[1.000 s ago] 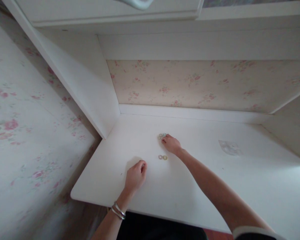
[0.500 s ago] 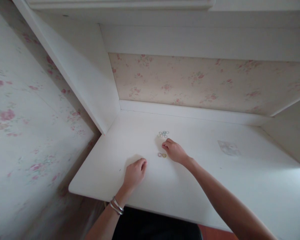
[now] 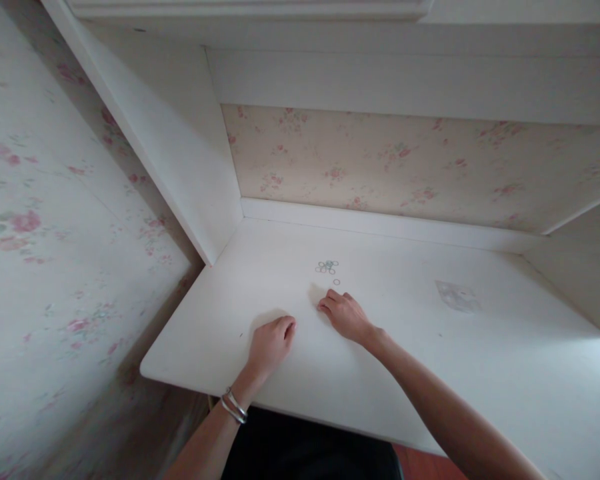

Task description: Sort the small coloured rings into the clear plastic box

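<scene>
Two bare hands rest on the wide white laminate surface (image 3: 480, 360) set in an alcove backed by pale floral wallpaper (image 3: 405, 167). A small clear plastic packet (image 3: 457, 296) lies flat, well apart to the right. The left hand (image 3: 270, 343), with silver bangles (image 3: 233, 408) at the wrist, is loosely curled, holding nothing visible. The right hand (image 3: 345, 315) lies palm down with fingers bent; whether it pinches anything cannot be told. Just beyond its fingertips sits a cluster of tiny pale green rings (image 3: 327, 267), with one single tiny ring (image 3: 337, 282) apart and nearer. They look light, thin and prone to slide, probably best pinched by the rim between fingertips.
</scene>
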Available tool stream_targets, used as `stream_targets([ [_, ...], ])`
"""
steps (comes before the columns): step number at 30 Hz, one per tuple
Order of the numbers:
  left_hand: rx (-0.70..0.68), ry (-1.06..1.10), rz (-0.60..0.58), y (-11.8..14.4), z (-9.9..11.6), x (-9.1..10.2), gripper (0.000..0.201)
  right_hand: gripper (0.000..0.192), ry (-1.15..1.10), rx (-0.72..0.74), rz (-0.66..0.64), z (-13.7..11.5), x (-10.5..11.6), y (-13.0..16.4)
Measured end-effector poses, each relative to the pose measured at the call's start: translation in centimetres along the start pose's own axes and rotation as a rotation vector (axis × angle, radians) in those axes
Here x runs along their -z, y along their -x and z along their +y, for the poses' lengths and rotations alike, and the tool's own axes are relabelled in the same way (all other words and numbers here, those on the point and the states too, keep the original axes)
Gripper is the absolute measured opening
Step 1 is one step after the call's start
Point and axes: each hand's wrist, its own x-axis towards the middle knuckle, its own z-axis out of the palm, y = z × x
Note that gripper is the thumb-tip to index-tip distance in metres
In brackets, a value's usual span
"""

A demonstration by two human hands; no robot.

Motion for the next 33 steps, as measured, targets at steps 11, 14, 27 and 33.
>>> stream_targets([
  [11, 0.020, -0.009, 0.011, -0.2, -0.1, -0.2, 0.021, 0.029, -0.244, -0.122, 0.278, 0.9, 0.1, 2.1],
  [14, 0.023, -0.024, 0.023, -1.0, 0.4, -0.3, 0.023, 0.033, -0.448, -0.288, 0.414, 2.1, -1.1, 4.3],
  [27, -0.068, -0.039, 0.006, -12.1, 4.4, -1.8, 0.025, 0.044, -0.569, -0.605, 0.494, 3.3, -4.1, 7.6],
  [33, -0.122, -0.114, -0.036, -15.8, 4.9, -2.9, 0.031, 0.040, -0.609, -0.633, 0.484, 4.0, -4.1, 7.2],
])
